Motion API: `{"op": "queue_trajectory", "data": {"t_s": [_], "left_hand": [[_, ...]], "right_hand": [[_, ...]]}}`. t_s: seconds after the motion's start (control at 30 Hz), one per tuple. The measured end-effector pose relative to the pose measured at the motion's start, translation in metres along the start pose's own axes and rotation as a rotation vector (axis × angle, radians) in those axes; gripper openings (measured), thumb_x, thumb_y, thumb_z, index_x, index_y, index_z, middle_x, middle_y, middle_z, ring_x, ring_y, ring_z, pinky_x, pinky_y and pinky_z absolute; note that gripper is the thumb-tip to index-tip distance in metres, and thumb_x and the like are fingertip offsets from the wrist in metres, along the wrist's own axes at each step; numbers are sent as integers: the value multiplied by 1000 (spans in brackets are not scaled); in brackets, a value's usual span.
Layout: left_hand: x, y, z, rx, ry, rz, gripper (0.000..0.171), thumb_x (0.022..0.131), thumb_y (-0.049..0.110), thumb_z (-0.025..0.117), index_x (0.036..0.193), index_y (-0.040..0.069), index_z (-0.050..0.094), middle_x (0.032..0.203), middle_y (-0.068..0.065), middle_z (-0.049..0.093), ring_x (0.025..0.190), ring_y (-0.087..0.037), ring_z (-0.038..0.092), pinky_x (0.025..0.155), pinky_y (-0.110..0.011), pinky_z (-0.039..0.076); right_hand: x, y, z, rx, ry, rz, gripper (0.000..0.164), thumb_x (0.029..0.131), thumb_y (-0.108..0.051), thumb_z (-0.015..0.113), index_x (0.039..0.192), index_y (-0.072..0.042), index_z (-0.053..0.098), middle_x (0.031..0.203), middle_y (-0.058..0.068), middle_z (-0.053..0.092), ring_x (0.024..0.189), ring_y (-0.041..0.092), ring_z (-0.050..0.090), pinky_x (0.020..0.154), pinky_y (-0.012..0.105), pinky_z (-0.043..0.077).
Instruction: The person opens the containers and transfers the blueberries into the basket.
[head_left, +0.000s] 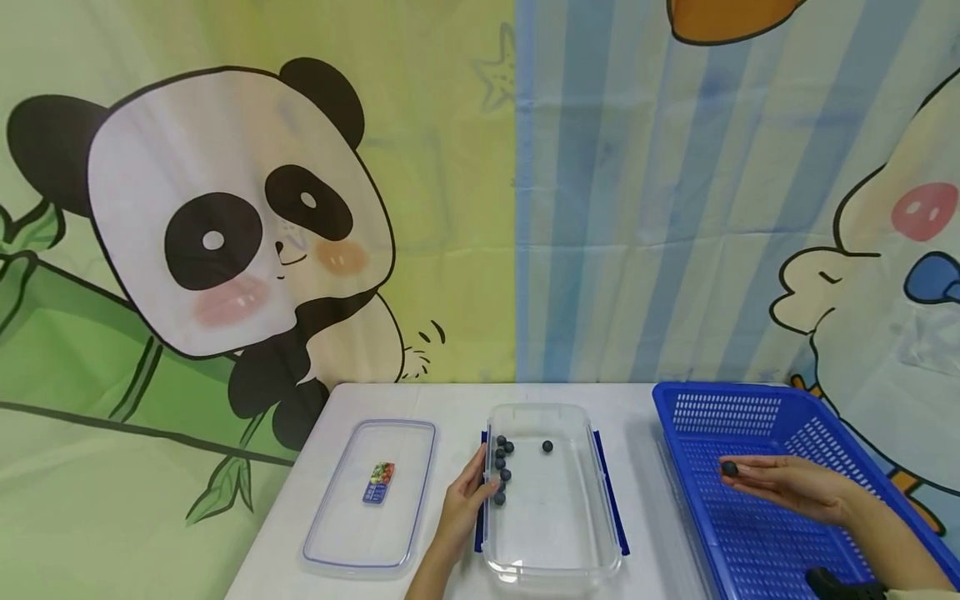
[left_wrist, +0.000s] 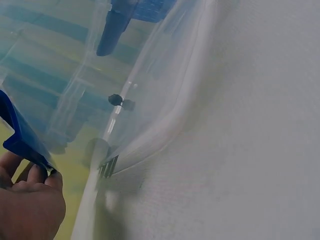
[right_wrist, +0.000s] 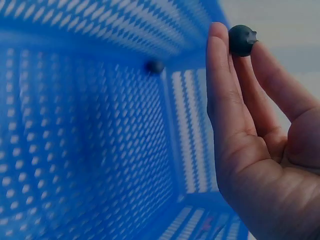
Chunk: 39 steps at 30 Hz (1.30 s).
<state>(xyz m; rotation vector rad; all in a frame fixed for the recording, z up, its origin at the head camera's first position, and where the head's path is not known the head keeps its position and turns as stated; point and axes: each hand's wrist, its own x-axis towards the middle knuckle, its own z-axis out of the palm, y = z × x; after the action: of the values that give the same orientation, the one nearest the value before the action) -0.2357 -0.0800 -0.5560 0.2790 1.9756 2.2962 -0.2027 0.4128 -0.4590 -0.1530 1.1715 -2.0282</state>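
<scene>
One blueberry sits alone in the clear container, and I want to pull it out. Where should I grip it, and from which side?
Pinch the lone blueberry across its round middle with two fingertips, coming straight down from above. The clear container has walls all round and an open top, and nothing sits near the berry.

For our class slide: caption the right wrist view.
Right hand pinches a blueberry over the blue basket.
</scene>
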Motion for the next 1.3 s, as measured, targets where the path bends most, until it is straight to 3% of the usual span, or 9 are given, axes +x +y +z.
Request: {"op": "queue_trajectory", "data": {"t_s": [0.3,0.57,0.77,0.87,1.0,1.1,1.3], "left_hand": [[2,2,-1,28,-10,-5,61,88,13,62,143,15,34,149,-1,25,136,-17,21,106,-17,21],[-1,7,1,-3,-17,-18,63,87,12,63,143,12,33,149,-3,24,136,-19,20,107,-20,21],[-9,24,4,24,-20,-14,66,86,19,65,142,7,32,149,-7,24,136,-21,20,107,-22,21],[-8,20,3,21,-19,-7,66,86,19,65,142,8,33,149,-6,24,136,-21,20,106,-21,22],[-3,7,2,22,-6,11,60,88,11,61,142,10,34,150,-6,24,136,-20,20,106,-18,21],[0,0,2,40,3,29,59,89,10,60,142,11,34,150,-5,24,136,-19,20,105,-15,21],[0,-3,3,50,18,49,58,89,9,60,142,12,35,150,-6,25,136,-19,21,104,-15,21]], "right_hand": [[-22,15,-41,96,-48,73,47,101,0,17,123,-4,58,127,16,52,123,26,45,112,40,11],[-38,25,-53,189,-21,115,46,102,-4,18,120,-1,59,128,19,51,125,30,42,112,37,9],[-44,28,-61,144,10,117,42,102,-5,21,121,2,58,126,17,53,122,27,46,112,39,13],[-44,29,-61,143,27,110,43,102,-5,21,119,-1,60,125,16,54,121,26,47,112,38,14],[-38,25,-53,146,-12,80,46,102,-6,18,120,-5,61,126,14,53,121,24,47,112,35,16],[-26,17,-37,129,-30,43,47,103,-8,17,120,-9,61,125,10,55,118,19,50,109,30,25],[22,-2,19,-12,107,-96,42,102,-6,27,113,-11,66,114,7,63,107,16,59,98,26,43]]}}
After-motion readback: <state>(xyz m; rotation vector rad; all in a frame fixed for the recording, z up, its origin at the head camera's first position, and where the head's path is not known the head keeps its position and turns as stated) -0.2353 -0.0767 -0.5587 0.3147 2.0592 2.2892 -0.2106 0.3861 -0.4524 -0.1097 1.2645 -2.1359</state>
